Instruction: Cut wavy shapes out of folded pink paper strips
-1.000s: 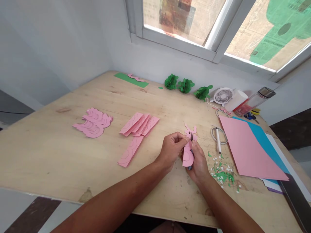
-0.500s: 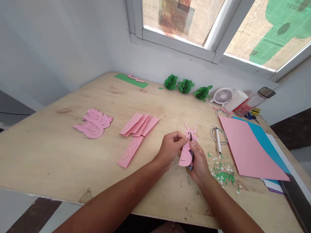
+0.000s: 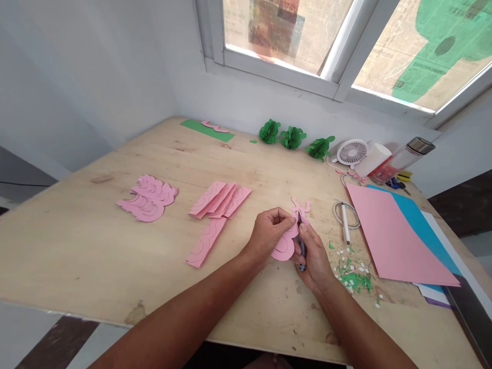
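- The left hand (image 3: 269,230) pinches a small pink paper piece with round curved edges (image 3: 283,247) between thumb and fingers, just above the pale wooden bench (image 3: 77,241).
- The right hand (image 3: 313,253) is closed around a small pair of scissors with a dark blade (image 3: 300,240), and the blade touches the pink paper piece.
- Both hands are close together near the front middle of the bench.
- A few pink paper scraps (image 3: 302,207) lie just behind the hands.
- A fan of pink paper strips with curved lines drawn on them (image 3: 220,199) lies to the left of the hands.
- A pile of cut pink scalloped shapes (image 3: 148,200) lies further left.
- Tiny green and white paper bits (image 3: 353,277) are scattered to the right of the right hand.
- A white pen (image 3: 345,221) lies near a big pink paper sheet (image 3: 388,236).
- Three green paper balls (image 3: 292,137) and a small white fan (image 3: 352,151) stand by the wall.
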`<action>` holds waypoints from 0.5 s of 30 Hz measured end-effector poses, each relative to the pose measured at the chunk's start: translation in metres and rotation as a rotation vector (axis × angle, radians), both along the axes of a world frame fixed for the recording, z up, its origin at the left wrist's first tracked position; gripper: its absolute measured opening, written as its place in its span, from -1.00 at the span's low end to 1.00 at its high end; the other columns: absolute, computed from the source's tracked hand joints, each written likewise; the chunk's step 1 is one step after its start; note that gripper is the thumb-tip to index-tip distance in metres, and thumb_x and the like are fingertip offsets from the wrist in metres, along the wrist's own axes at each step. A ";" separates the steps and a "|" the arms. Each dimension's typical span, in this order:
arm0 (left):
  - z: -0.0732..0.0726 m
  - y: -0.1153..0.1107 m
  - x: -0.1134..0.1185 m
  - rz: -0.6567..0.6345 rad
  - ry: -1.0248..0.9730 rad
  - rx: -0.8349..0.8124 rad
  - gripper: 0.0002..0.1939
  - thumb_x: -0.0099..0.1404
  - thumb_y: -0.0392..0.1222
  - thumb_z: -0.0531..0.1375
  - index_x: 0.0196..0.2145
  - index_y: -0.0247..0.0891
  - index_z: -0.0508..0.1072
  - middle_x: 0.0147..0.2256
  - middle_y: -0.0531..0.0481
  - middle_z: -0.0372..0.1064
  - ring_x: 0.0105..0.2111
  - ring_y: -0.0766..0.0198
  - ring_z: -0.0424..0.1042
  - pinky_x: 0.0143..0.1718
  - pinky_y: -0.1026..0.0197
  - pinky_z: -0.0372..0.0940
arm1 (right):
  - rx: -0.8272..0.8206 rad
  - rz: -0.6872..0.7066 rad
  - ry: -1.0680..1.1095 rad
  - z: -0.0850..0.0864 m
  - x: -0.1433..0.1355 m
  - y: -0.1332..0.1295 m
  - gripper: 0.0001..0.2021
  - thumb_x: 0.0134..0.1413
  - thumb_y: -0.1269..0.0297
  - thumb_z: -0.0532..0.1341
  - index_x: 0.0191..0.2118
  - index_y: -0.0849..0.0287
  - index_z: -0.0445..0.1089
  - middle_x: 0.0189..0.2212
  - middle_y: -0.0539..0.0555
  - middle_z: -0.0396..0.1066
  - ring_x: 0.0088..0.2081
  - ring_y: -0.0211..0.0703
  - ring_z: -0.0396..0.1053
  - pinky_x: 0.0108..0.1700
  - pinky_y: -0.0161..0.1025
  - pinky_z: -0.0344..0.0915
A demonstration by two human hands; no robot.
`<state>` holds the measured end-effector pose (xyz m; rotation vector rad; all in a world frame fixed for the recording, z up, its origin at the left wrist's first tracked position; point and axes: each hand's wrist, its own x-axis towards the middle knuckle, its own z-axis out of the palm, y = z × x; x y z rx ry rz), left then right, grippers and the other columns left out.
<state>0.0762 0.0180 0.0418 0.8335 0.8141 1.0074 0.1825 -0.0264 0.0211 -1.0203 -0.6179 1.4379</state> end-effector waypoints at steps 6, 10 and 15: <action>0.001 0.000 -0.001 -0.004 0.017 0.007 -0.72 0.02 -0.01 0.34 -0.54 -0.25 0.39 -0.61 0.04 0.38 -0.65 0.31 0.37 -0.63 0.29 0.25 | -0.007 0.005 0.004 -0.002 0.001 0.000 -0.74 0.00 0.07 0.34 -0.35 0.10 0.32 -0.71 -0.19 0.11 -0.70 -0.46 -0.11 -0.69 -0.51 -0.18; 0.002 0.000 -0.001 0.011 0.032 0.018 -0.74 0.01 -0.05 0.33 -0.56 -0.25 0.38 -0.61 0.05 0.37 -0.63 0.32 0.35 -0.62 0.30 0.22 | -0.005 0.008 0.005 0.000 0.000 0.000 -0.73 0.01 0.07 0.34 -0.35 0.11 0.30 -0.72 -0.20 0.11 -0.70 -0.45 -0.12 -0.69 -0.50 -0.19; 0.004 0.001 -0.003 0.014 0.054 0.033 -0.76 -0.01 -0.08 0.33 -0.57 -0.26 0.39 -0.60 0.06 0.34 -0.62 0.36 0.30 -0.61 0.33 0.15 | 0.004 0.034 -0.013 0.003 0.000 0.000 -0.72 0.01 0.05 0.33 -0.31 0.11 0.31 -0.73 -0.21 0.11 -0.72 -0.47 -0.15 -0.69 -0.49 -0.20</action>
